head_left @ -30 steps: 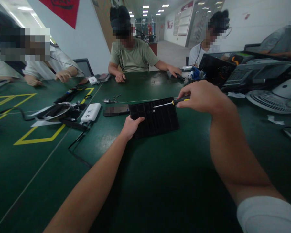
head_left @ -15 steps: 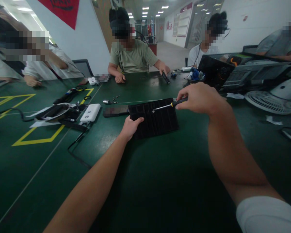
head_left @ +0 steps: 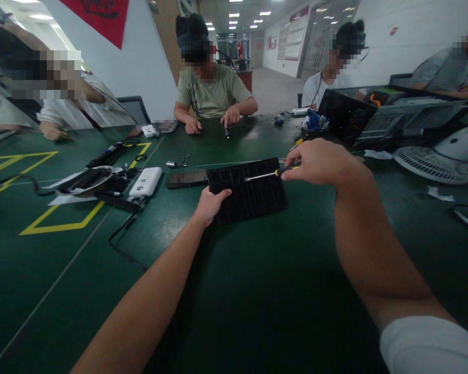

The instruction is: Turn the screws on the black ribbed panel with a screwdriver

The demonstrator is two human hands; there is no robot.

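Note:
A flat black ribbed panel (head_left: 253,195) lies on the green table (head_left: 257,291) in front of me. My left hand (head_left: 210,204) grips its near left corner, thumb on top. My right hand (head_left: 322,163) is closed around the black and yellow handle of a screwdriver (head_left: 271,174). Its metal shaft points left and its tip rests on the panel's upper middle.
A dark phone (head_left: 186,178) lies left of the panel, then a white power bank (head_left: 145,181), cables and a round dish (head_left: 88,178). An open black computer case (head_left: 378,117) and a white fan (head_left: 440,156) stand at the right. Several other people sit around the table's far side.
My right hand has dropped slightly, bringing the screwdriver flatter over the panel. The person across the table pulled one hand back toward the chest with a small dark object.

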